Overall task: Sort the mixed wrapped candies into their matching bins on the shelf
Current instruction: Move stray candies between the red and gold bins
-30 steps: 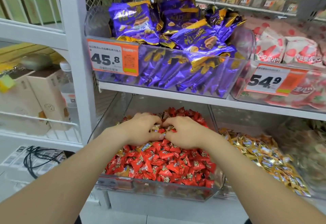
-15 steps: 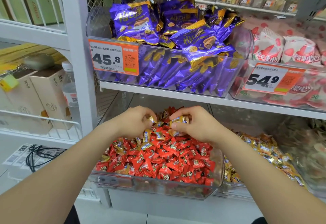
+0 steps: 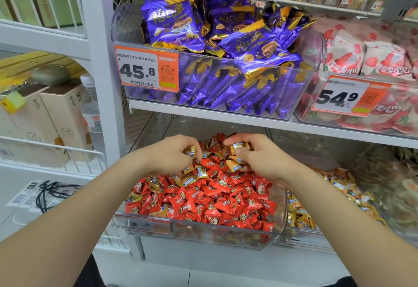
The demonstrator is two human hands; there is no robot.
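A shop: orange price tags (image 3: 146,69) front clear candy bins (image 3: 226,96) on shelves.

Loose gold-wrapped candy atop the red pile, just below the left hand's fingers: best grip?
Pinch the gold-wrapped candy across its plump middle, coming straight down from above. It lies exposed on top of the red candies, with nothing covering it; its crimped ends look too thin to hold firmly.

red candies (image 3: 226,198) | gold candies (image 3: 339,187) | purple-gold packets (image 3: 237,44) | orange-white price tag (image 3: 147,69)
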